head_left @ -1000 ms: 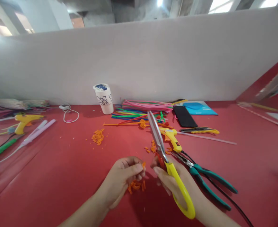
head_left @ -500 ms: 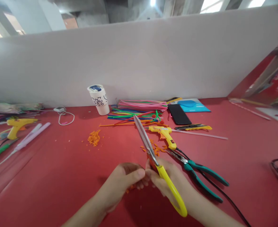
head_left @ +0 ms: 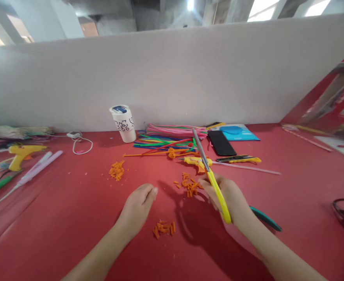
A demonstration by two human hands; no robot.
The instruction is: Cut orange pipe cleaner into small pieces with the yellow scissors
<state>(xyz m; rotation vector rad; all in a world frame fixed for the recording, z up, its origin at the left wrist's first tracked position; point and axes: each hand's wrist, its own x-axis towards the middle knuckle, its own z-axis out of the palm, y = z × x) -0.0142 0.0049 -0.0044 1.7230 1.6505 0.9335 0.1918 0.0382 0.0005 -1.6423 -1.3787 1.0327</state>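
My right hand (head_left: 229,195) holds a pair of scissors (head_left: 219,195) by its yellow handles, the blades closed and pointing away and up over the yellow glue gun (head_left: 197,161). My left hand (head_left: 138,207) hangs above the table with its fingers curled in and the thumb pressed to them; whatever it may hold is hidden. Short cut orange pieces (head_left: 163,228) lie in front, between my forearms. Another scatter of orange pieces (head_left: 191,185) lies beside my right fingertips. Further left is a heap of finer orange bits (head_left: 117,171).
Behind lie pink pipe cleaners (head_left: 172,130), with green and blue ones in front. To their right are a black phone (head_left: 222,143), a blue packet (head_left: 243,133) and a utility knife (head_left: 242,159). A tumbler (head_left: 124,125) stands by the partition. Pliers (head_left: 266,218) are partly hidden by my right arm.
My hands have drawn apart, the left one moving left and the right one right with the scissors. The orange pieces in front now show fully. A small orange clump now shows by the pipe cleaners.
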